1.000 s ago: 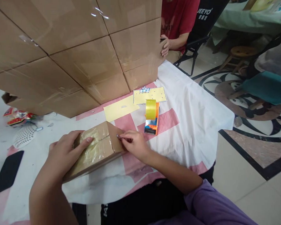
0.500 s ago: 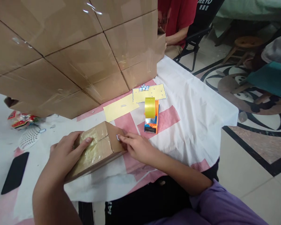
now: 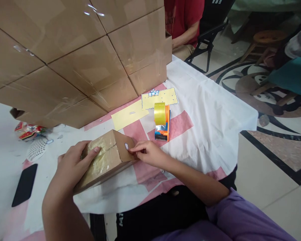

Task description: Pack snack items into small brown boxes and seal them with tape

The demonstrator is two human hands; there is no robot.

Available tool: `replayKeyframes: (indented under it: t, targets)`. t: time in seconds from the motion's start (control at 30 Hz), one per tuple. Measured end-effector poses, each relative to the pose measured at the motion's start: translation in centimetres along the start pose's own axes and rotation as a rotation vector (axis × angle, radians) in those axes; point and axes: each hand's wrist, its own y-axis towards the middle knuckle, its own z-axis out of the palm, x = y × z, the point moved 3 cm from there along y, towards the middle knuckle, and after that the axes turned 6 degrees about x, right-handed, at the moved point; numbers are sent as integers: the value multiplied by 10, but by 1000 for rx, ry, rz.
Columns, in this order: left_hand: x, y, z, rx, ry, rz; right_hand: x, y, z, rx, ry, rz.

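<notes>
A small cardboard box [image 3: 107,154] with shiny tape along its top lies tilted on the table before me. My left hand [image 3: 74,160] grips it from the left, thumb on the taped top and fingers over the far side. On the box's right end face is a small white label [image 3: 126,146]. My right hand [image 3: 149,154] is at that face, its fingertips drawn together just beside the label; whether they hold anything is hidden. Beyond the right hand stands an orange and blue tape dispenser [image 3: 167,124] with a yellowish tape roll [image 3: 160,113].
Stacked cardboard boxes [image 3: 85,67] form a wall at the back. Two yellow sheets [image 3: 129,115] lie before it, with small label pieces [image 3: 153,92] on the farther one. At left are a black phone-like slab [image 3: 24,185] and a colourful packet [image 3: 27,130]. Someone in a red shirt [image 3: 188,16] sits behind.
My right fingertips have slid slightly off the label, leaving more of it uncovered. The left hand keeps its hold on the box. The view has shifted a little.
</notes>
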Motion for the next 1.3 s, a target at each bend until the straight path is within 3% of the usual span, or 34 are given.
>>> replayKeyframes:
  t: [0.83, 1.1, 1.3]
  targets:
    - [-1, -2, 0, -19, 12, 5, -2, 8, 8, -101, 180, 10]
    - [0, 2, 2, -4, 25, 15, -11, 8, 15, -45, 149, 2]
    - [-2, -2, 0, -14, 21, 5, -14, 9, 13, -184, 152, 45]
